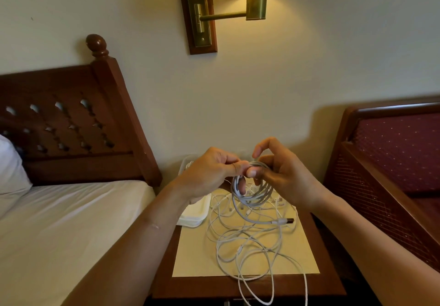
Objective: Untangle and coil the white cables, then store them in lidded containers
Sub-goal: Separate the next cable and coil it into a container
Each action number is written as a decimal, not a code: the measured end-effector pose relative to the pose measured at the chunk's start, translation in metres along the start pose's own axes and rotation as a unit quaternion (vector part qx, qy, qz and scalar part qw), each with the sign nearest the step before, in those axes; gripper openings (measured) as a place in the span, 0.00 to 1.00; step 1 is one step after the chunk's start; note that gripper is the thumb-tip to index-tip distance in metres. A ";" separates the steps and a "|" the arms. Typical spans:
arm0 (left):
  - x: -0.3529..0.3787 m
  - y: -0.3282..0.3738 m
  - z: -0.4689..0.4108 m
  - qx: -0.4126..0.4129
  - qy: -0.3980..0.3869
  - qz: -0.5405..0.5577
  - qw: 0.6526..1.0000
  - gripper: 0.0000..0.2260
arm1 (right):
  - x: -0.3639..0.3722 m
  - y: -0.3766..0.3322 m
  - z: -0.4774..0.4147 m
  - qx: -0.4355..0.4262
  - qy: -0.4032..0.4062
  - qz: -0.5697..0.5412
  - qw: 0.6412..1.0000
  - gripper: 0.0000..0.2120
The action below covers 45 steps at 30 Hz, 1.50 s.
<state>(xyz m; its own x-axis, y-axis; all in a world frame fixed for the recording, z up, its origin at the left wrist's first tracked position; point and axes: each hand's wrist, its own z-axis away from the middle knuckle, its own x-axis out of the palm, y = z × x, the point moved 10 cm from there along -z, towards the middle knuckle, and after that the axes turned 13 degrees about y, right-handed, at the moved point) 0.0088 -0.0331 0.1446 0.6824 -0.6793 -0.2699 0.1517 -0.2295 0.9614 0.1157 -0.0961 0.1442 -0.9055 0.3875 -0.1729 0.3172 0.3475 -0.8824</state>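
Both hands, left hand [212,172] and right hand [283,174], pinch a neat white cable coil [253,186] above loose tangled cables [247,239] on the nightstand [328,279].

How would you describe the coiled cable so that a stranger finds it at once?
Look at the wooden nightstand beside the bed. Above it, the left hand and right hand grip a round coil. Unlike the loose cables sprawled below, it is wound into neat stacked loops.
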 end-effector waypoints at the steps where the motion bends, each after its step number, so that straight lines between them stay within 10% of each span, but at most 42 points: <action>1: 0.001 -0.001 -0.001 0.009 0.013 -0.027 1.000 0.12 | 0.000 0.002 0.000 0.004 0.000 -0.007 1.000 0.13; 6: 0.003 -0.015 -0.002 0.028 0.093 -0.092 0.991 0.13 | -0.007 0.022 0.007 0.042 0.064 0.080 0.994 0.23; 10: -0.016 -0.020 0.001 0.053 0.206 -0.140 0.967 0.14 | -0.009 0.064 0.037 0.247 0.036 0.098 0.963 0.44; 18: -0.037 -0.003 0.008 0.116 0.316 -0.118 0.934 0.16 | 0.027 0.070 0.060 0.187 -0.088 0.149 0.967 0.13; 24: -0.037 0.012 0.022 0.229 0.375 -0.245 0.864 0.16 | -0.013 0.060 0.055 0.234 0.191 -0.111 0.947 0.12; 32: -0.031 0.024 0.028 0.260 0.473 -0.268 0.798 0.10 | 0.001 -0.023 0.060 -0.047 0.327 -0.063 0.942 0.08; 39: -0.021 0.034 0.036 0.289 0.494 -0.199 0.796 0.11 | 0.017 0.014 0.049 0.158 0.361 -0.218 0.893 0.28; 45: -0.018 0.023 0.041 0.274 0.498 -0.117 0.815 0.10 | 0.016 0.003 0.032 0.150 0.342 -0.185 0.909 0.11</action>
<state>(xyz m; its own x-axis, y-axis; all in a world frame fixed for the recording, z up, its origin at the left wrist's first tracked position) -0.0290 -0.0544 0.1698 0.9636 0.2672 -0.0028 0.2052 -0.7332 0.6483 0.0934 -0.1161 0.1250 -0.5149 0.7672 0.3824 -0.1586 0.3531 -0.9220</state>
